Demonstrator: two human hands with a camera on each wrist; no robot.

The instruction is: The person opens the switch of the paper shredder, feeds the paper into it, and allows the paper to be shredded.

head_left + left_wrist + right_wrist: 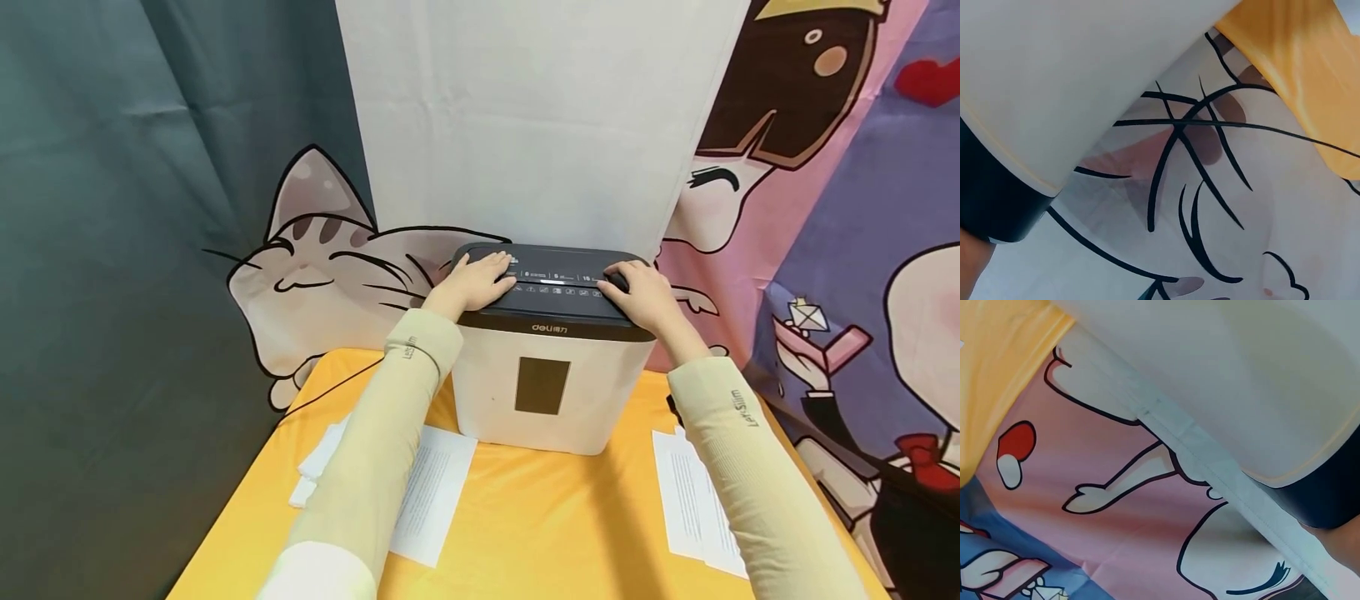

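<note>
A paper shredder (480,375) with a white bin and a dark top stands at the back of the table. My left hand (471,285) rests on the left end of its dark lid (555,308), fingers straight and thumb spread. At the lid's right end, the thumb and fingers of my right hand (643,292) curl around a small black knob (618,282). The slot and a row of printed icons lie between the hands. In the wrist views, the white bin wall (1072,75) fills an upper corner, with skin (1338,540) below the dark rim.
Printed sheets (435,496) lie on the yellow tablecloth (532,525) to the left, partly under my left arm. More sheets (682,492) lie to the right. A thin black cord (333,388) runs at the left. A cartoon-printed curtain (525,125) hangs behind the shredder.
</note>
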